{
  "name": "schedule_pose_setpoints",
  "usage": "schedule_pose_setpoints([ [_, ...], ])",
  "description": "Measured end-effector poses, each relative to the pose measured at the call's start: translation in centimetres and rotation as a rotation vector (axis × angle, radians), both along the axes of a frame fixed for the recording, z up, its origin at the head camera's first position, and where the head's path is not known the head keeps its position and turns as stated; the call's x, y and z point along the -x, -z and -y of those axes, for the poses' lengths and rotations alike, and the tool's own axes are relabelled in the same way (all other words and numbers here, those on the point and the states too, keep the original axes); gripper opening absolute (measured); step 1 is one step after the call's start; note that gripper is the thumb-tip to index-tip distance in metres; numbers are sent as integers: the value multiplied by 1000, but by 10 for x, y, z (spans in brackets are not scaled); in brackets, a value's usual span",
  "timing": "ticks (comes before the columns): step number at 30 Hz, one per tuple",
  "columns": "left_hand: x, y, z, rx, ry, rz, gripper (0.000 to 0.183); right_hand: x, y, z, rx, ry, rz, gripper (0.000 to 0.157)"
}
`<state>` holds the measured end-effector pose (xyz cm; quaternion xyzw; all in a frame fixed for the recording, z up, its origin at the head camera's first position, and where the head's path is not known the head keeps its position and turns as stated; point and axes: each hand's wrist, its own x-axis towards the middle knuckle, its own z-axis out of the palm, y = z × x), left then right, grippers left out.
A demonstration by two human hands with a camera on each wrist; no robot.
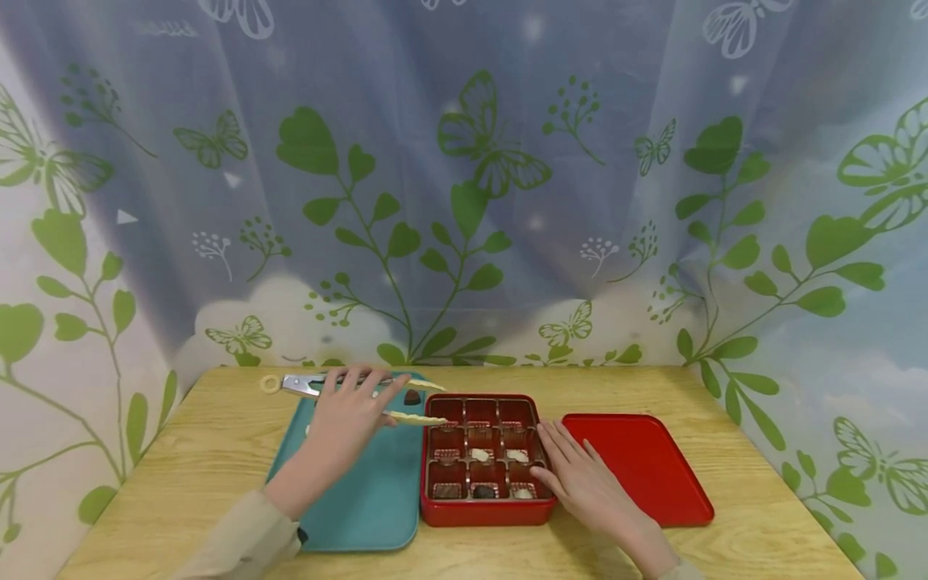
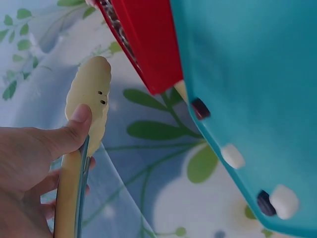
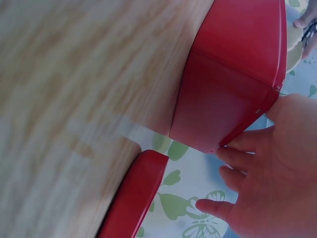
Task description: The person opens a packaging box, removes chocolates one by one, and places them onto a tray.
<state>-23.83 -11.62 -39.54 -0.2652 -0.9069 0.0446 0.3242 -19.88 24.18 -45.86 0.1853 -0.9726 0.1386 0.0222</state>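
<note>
My left hand (image 1: 346, 417) grips a pair of tongs (image 1: 416, 419) with cream, wavy-edged tips. The tips stand apart over the back left part of a red box (image 1: 489, 514), nothing visible between them. Clear dividers split the box into several compartments. Its front row holds a brown chocolate (image 1: 447, 490), a dark chocolate (image 1: 484, 490) and a white one (image 1: 523, 491); white pieces (image 1: 480, 455) also lie in the middle row. Fingers extended, my right hand (image 1: 583, 479) rests against the box's right side. In the left wrist view, the thumb presses one tong arm.
Left of the box lies a teal tray (image 1: 362, 499). Dark chocolates (image 2: 200, 108) and white ones (image 2: 233, 156) sit near its far edge. A flat red lid (image 1: 652, 467) is on the wooden table (image 1: 754, 532) at right. A patterned curtain (image 1: 406, 201) hangs behind.
</note>
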Motion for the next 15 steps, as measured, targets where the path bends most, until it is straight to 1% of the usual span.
schedule_pose_setpoints([
  [6,1,-8,-23,63,61,39,62,1,1,0,-1,-2,-11,72],
  [9,1,-13,-34,105,93,37,62,2,1,0,-4,0,-14,71],
  [12,2,-17,-46,153,115,6,63,2,1,0,-4,4,-12,71],
  [15,4,-19,-57,195,135,-46,60,2,2,0,-1,7,-7,72],
])
